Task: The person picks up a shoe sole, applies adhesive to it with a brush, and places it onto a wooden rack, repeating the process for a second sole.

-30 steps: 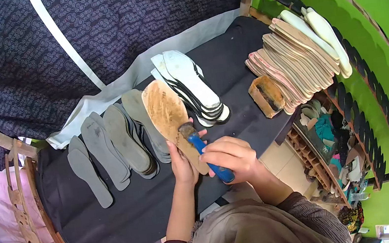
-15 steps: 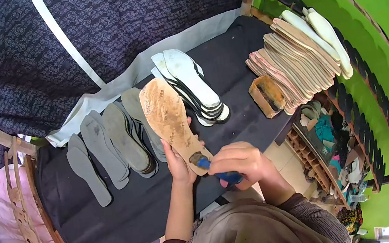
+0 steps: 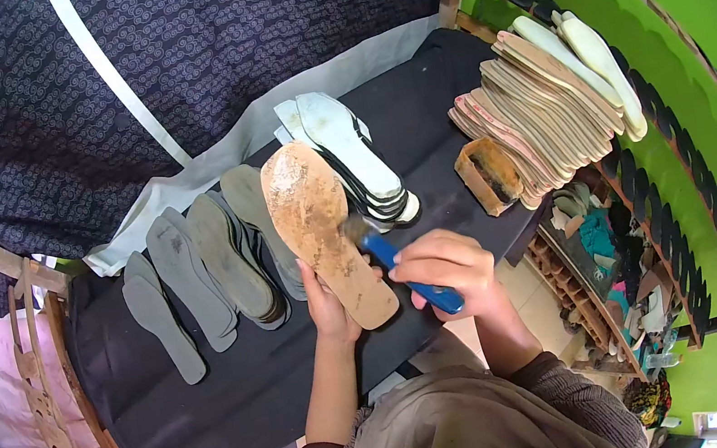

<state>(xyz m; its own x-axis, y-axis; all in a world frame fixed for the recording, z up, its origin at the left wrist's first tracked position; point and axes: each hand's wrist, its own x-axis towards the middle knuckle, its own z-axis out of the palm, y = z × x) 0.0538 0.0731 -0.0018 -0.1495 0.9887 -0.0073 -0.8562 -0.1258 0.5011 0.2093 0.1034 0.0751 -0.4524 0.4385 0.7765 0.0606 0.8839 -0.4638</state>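
My left hand (image 3: 330, 303) is closed round the lower edges of a tan shoe insole (image 3: 338, 263), holding it up over the table. Its upper end shines wet, and darker brown patches mark the middle. In my right hand (image 3: 450, 268) is a blue-handled brush (image 3: 392, 256), whose bristle end touches or nearly touches the insole's right edge at mid-length. Behind the insole lie white soles with dark edges (image 3: 356, 151). Grey soles (image 3: 230, 256) rest in overlapping piles to the left.
A tall row of beige insoles (image 3: 546, 120) leans at the table's right end, beside a cut-open box (image 3: 489, 176) with a stained inside. Dark cloth (image 3: 159, 435) covers the table. At the right stand a shelf with scraps (image 3: 607, 262) and racks of black soles (image 3: 682, 279).
The brush has moved from the insole's lower end up to its right edge near the middle. My left hand still holds the insole, which has shifted slightly.
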